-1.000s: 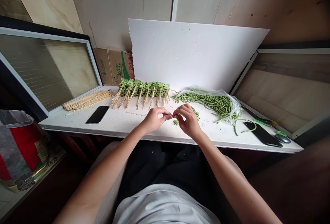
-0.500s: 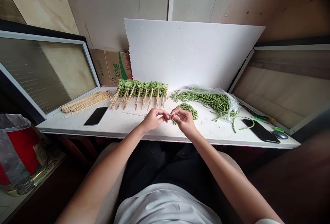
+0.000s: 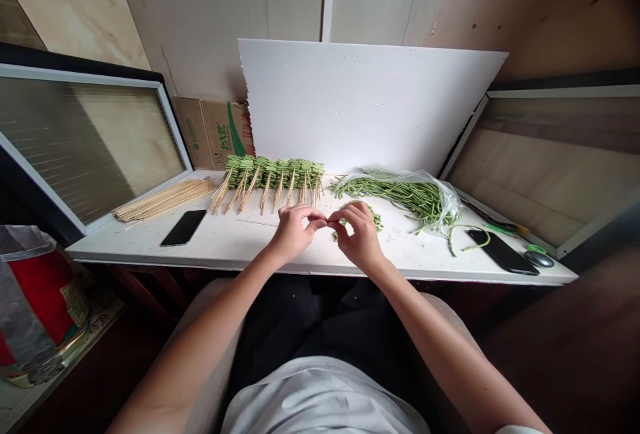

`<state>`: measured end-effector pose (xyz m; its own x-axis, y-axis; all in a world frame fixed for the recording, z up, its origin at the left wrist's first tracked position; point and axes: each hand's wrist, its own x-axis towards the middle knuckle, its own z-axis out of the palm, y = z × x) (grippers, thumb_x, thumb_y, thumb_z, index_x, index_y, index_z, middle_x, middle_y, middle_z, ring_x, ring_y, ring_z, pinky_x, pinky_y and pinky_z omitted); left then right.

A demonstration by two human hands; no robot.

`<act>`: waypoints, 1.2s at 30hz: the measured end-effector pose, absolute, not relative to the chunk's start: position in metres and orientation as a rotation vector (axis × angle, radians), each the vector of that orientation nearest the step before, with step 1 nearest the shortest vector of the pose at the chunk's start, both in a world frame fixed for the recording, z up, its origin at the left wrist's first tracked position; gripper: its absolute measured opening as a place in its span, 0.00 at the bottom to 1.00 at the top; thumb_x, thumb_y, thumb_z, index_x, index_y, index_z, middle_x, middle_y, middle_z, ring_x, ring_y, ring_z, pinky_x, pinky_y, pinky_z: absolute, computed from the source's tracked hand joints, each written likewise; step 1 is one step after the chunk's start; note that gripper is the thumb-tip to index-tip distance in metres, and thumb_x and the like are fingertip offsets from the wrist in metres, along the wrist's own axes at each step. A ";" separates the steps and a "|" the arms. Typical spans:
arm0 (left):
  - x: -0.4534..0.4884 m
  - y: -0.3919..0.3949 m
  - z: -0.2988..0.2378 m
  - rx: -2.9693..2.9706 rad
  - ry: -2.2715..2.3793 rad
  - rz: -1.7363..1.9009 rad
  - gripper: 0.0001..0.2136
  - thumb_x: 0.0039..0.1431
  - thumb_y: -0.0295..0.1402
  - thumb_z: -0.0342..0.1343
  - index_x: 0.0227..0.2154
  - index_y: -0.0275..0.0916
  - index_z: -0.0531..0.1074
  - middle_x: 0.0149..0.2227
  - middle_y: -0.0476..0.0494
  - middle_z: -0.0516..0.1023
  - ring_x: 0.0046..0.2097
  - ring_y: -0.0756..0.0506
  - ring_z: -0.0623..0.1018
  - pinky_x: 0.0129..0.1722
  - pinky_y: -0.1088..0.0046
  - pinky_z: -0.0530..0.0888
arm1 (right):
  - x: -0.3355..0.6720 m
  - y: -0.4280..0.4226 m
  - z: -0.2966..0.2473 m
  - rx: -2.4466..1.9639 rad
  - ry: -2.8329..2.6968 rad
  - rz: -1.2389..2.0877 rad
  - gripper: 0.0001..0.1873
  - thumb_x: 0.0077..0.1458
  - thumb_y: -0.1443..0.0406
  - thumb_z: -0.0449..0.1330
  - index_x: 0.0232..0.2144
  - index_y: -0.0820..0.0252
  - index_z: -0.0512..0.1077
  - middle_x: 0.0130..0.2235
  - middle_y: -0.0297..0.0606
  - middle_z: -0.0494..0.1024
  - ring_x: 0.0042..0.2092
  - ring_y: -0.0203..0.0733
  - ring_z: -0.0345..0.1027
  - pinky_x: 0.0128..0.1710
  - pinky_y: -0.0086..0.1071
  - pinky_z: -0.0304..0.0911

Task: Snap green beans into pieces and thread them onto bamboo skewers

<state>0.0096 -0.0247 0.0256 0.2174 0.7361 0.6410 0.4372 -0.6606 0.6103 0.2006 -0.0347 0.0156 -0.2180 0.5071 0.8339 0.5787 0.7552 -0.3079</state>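
My left hand (image 3: 293,231) and my right hand (image 3: 357,237) meet fingertip to fingertip above the white table (image 3: 225,244). Both pinch something small between them, too small to name. Just behind my right hand lies a small pile of cut green bean pieces (image 3: 373,216). Further back, a row of finished bean skewers (image 3: 270,177) lies on the table. To the right, long green beans (image 3: 405,195) spill from a clear plastic bag. A single bare skewer (image 3: 255,222) rests left of my left hand.
A bundle of bamboo skewers (image 3: 163,199) and a black phone (image 3: 183,227) lie at the left. Another phone (image 3: 503,252), scissors and a round lid sit at the right. A white foam board (image 3: 365,101) leans behind; a cardboard box (image 3: 215,131) stands beside it.
My hands stay pinched together and have shifted slightly left and away from me. My right hand's fingers have lifted a little. The view has tilted slightly.
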 end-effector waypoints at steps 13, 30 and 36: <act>0.006 -0.020 0.020 2.237 0.972 1.211 0.13 0.62 0.22 0.54 0.27 0.40 0.80 0.31 0.45 0.83 0.41 0.43 0.81 0.53 0.61 0.71 | 0.201 -0.027 0.008 -0.814 -1.735 0.435 0.08 0.61 0.60 0.67 0.30 0.54 0.80 0.33 0.40 0.81 0.46 0.51 0.69 0.47 0.44 0.68; -0.010 0.012 -0.007 1.513 0.868 1.123 0.25 0.60 0.54 0.68 0.44 0.35 0.75 0.43 0.32 0.87 0.46 0.38 0.86 0.56 0.55 0.75 | 0.297 0.052 -0.045 -1.501 -1.399 0.390 0.18 0.59 0.57 0.65 0.44 0.65 0.85 0.48 0.56 0.86 0.51 0.62 0.81 0.51 0.47 0.72; -0.013 0.021 -0.015 1.646 1.036 1.254 0.25 0.54 0.54 0.71 0.41 0.34 0.82 0.43 0.33 0.86 0.45 0.41 0.83 0.49 0.61 0.78 | 0.283 0.043 -0.030 -1.321 -1.431 0.459 0.21 0.60 0.51 0.65 0.44 0.62 0.85 0.48 0.52 0.87 0.52 0.57 0.80 0.55 0.49 0.71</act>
<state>-0.0129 0.0215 -0.0151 0.1715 0.9329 0.3165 0.1352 -0.3405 0.9305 0.2828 0.0426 -0.0295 0.2002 0.8778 0.4352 0.4605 0.3078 -0.8326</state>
